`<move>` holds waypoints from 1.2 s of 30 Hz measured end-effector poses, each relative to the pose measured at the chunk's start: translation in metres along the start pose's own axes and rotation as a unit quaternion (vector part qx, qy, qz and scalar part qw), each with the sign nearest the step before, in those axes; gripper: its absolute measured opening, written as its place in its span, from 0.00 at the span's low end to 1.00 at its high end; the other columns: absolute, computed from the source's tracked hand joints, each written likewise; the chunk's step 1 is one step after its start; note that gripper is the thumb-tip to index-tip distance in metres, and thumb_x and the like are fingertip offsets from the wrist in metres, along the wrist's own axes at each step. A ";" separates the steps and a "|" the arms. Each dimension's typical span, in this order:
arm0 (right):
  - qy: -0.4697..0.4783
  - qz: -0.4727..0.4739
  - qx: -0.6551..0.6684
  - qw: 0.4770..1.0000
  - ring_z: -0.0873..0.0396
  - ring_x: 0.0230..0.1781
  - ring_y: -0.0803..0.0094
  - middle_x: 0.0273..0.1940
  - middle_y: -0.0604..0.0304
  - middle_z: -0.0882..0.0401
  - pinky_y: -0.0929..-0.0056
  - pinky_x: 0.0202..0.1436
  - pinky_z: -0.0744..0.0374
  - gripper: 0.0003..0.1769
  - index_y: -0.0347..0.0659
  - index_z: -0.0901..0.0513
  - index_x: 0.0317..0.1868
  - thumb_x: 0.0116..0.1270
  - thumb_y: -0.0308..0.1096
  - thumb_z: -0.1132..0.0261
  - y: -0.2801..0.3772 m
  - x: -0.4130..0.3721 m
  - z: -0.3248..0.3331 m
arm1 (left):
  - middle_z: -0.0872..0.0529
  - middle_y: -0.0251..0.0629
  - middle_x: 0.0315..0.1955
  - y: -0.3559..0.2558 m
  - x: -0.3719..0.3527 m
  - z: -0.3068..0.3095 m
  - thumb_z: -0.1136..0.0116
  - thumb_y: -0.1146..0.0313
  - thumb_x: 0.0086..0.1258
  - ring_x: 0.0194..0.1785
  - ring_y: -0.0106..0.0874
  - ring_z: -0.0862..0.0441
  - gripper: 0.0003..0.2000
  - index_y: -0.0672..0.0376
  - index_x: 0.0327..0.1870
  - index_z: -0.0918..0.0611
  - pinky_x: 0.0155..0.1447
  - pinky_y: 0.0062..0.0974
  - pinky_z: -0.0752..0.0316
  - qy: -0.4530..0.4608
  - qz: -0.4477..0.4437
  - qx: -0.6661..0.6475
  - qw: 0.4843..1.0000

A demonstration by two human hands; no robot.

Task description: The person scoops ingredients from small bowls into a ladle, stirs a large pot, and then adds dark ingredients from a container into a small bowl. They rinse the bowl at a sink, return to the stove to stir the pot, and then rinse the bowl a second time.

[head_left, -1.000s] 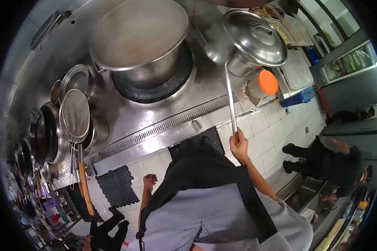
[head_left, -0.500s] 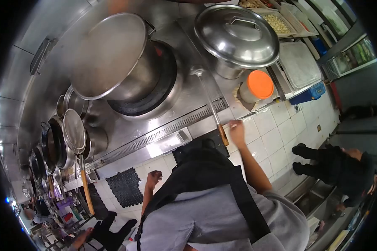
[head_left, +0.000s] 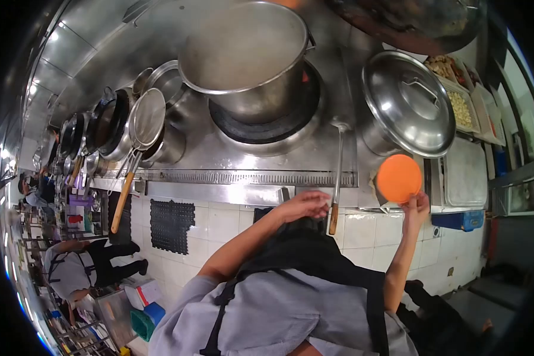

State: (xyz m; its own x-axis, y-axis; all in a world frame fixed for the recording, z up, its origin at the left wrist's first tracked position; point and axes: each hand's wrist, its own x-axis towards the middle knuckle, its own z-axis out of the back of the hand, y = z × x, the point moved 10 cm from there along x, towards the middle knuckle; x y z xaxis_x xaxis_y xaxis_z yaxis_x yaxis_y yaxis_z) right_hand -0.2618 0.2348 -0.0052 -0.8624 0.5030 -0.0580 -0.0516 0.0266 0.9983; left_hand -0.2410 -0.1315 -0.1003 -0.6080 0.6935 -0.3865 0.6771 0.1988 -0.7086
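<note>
My right hand (head_left: 418,206) has its fingers closed on the front rim of a round orange lid (head_left: 399,178). Whether the lid still sits on its tub cannot be made out, as the tub beneath is mostly hidden. My left hand (head_left: 307,206) hovers over the counter's front edge, fingers loosely apart and holding nothing. Just right of its fingertips lies a ladle (head_left: 337,172) with a wooden handle sticking out past the edge. Behind the orange lid, a large domed metal lid (head_left: 406,110) covers a steel pot.
A big steaming stockpot (head_left: 264,89) stands on the black burner ring. Wire strainers (head_left: 146,121) and pans crowd the left of the stove. At right are a tray of chopped pale pieces (head_left: 460,110) and a flat metal cover (head_left: 467,172). Other people stand behind on both sides.
My right hand has moved right, from beside the ladle handle to the orange lid. My left hand has risen to the counter edge near the ladle. The view has turned.
</note>
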 end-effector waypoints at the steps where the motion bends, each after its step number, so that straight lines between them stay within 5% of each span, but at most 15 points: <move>1: 0.031 -0.005 -0.006 0.999 0.19 0.37 0.75 0.44 0.58 0.18 0.72 0.40 0.16 0.16 0.32 0.24 0.55 0.72 0.31 0.35 0.025 -0.019 -0.013 | 0.19 0.42 0.58 0.002 0.014 -0.010 0.44 0.48 0.77 0.57 0.35 0.17 0.28 0.53 0.72 0.29 0.60 0.36 0.20 0.011 0.001 -0.055 0.998; 7: 0.276 -0.046 -0.033 0.960 0.20 0.42 0.80 0.45 0.64 0.18 0.81 0.42 0.23 0.16 0.33 0.22 0.58 0.73 0.30 0.38 0.059 -0.074 -0.079 | 0.35 0.44 0.74 -0.001 0.034 -0.063 0.53 0.34 0.74 0.72 0.50 0.31 0.38 0.48 0.78 0.38 0.69 0.62 0.33 0.205 0.035 -0.357 0.911; 9: 0.317 -0.057 -0.061 0.945 0.20 0.42 0.81 0.46 0.65 0.17 0.81 0.43 0.23 0.15 0.34 0.21 0.58 0.74 0.29 0.39 0.056 -0.075 -0.085 | 0.34 0.41 0.75 0.012 0.040 -0.054 0.50 0.35 0.73 0.75 0.48 0.35 0.39 0.48 0.78 0.39 0.71 0.62 0.35 0.145 0.025 -0.326 0.934; 12: 0.310 -0.065 -0.083 0.945 0.20 0.42 0.81 0.45 0.65 0.17 0.80 0.41 0.22 0.15 0.34 0.21 0.59 0.74 0.29 0.41 0.048 -0.071 -0.077 | 0.31 0.39 0.72 0.025 0.035 -0.031 0.48 0.36 0.72 0.74 0.43 0.33 0.39 0.49 0.77 0.38 0.69 0.57 0.32 0.065 0.038 -0.187 0.979; 15: 0.189 -0.127 -0.089 0.970 0.20 0.40 0.81 0.45 0.65 0.17 0.76 0.39 0.20 0.15 0.34 0.21 0.58 0.75 0.29 0.42 0.041 -0.050 -0.034 | 0.23 0.39 0.65 0.030 0.035 0.000 0.47 0.41 0.75 0.66 0.37 0.24 0.33 0.50 0.75 0.33 0.64 0.47 0.27 -0.056 0.059 -0.067 0.994; 19: 0.054 -0.100 0.027 0.993 0.20 0.34 0.78 0.40 0.61 0.18 0.74 0.39 0.17 0.15 0.31 0.21 0.56 0.75 0.30 0.42 -0.010 0.009 0.020 | 0.20 0.38 0.60 0.028 0.001 0.000 0.48 0.47 0.78 0.59 0.32 0.20 0.28 0.51 0.73 0.31 0.62 0.37 0.26 -0.027 0.070 -0.024 0.997; 23: -0.017 -0.097 -0.048 0.994 0.18 0.30 0.71 0.35 0.55 0.18 0.68 0.34 0.17 0.14 0.27 0.19 0.51 0.74 0.31 0.39 -0.071 0.049 0.052 | 0.17 0.37 0.57 0.054 -0.043 0.010 0.44 0.51 0.78 0.56 0.31 0.18 0.27 0.54 0.72 0.29 0.57 0.32 0.24 -0.024 0.092 0.053 0.994; 26: -0.052 0.125 -0.470 0.872 0.14 0.38 0.64 0.41 0.46 0.14 0.64 0.43 0.15 0.18 0.24 0.20 0.51 0.75 0.35 0.38 -0.004 0.076 0.079 | 0.14 0.37 0.51 0.078 -0.082 0.058 0.42 0.53 0.76 0.52 0.29 0.16 0.25 0.57 0.69 0.26 0.50 0.27 0.23 -0.117 0.101 0.131 0.979; 28: -0.107 0.229 -0.414 0.874 0.14 0.46 0.63 0.46 0.46 0.14 0.67 0.49 0.18 0.17 0.29 0.19 0.56 0.76 0.33 0.39 0.132 0.065 0.022 | 0.12 0.37 0.44 0.110 -0.113 0.104 0.40 0.56 0.75 0.45 0.26 0.17 0.23 0.60 0.64 0.22 0.46 0.26 0.23 -0.190 0.076 0.173 0.963; 30: -0.023 0.352 -0.369 0.860 0.17 0.53 0.57 0.53 0.44 0.17 0.65 0.55 0.21 0.16 0.34 0.19 0.59 0.74 0.29 0.40 0.230 0.072 -0.067 | 0.12 0.38 0.38 0.151 -0.150 0.156 0.38 0.58 0.71 0.38 0.26 0.17 0.23 0.65 0.60 0.20 0.42 0.27 0.22 -0.272 0.093 0.229 0.930; 31: 0.018 0.468 -0.420 0.777 0.20 0.52 0.47 0.54 0.43 0.20 0.60 0.56 0.22 0.18 0.33 0.19 0.58 0.68 0.23 0.39 0.276 0.061 -0.122 | 0.12 0.40 0.35 0.169 -0.173 0.179 0.37 0.59 0.69 0.35 0.28 0.16 0.23 0.67 0.58 0.19 0.40 0.28 0.21 -0.321 0.133 0.272 0.897; 35: 0.218 0.452 -0.538 0.677 0.23 0.58 0.43 0.58 0.41 0.21 0.55 0.61 0.24 0.21 0.35 0.19 0.58 0.63 0.24 0.36 0.239 0.168 -0.222 | 0.13 0.43 0.31 0.260 -0.275 0.244 0.36 0.61 0.65 0.31 0.35 0.14 0.19 0.66 0.51 0.18 0.33 0.33 0.22 -0.451 0.210 0.212 0.841; 36: 0.233 0.415 -0.548 0.688 0.23 0.58 0.43 0.57 0.41 0.21 0.55 0.62 0.25 0.21 0.35 0.19 0.57 0.62 0.25 0.35 0.215 0.206 -0.223 | 0.13 0.43 0.31 0.271 -0.295 0.244 0.37 0.61 0.66 0.31 0.35 0.14 0.18 0.65 0.50 0.18 0.33 0.33 0.23 -0.490 0.203 0.146 0.835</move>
State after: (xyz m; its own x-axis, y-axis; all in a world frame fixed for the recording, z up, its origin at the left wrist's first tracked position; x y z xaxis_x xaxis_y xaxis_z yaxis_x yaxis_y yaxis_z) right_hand -0.5628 0.1515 0.1970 -0.8787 -0.3861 0.2808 0.4270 -0.8986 0.1009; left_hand 0.0210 -0.4515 -0.3222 -0.4974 -0.2644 -0.8262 0.8668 -0.1910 -0.4607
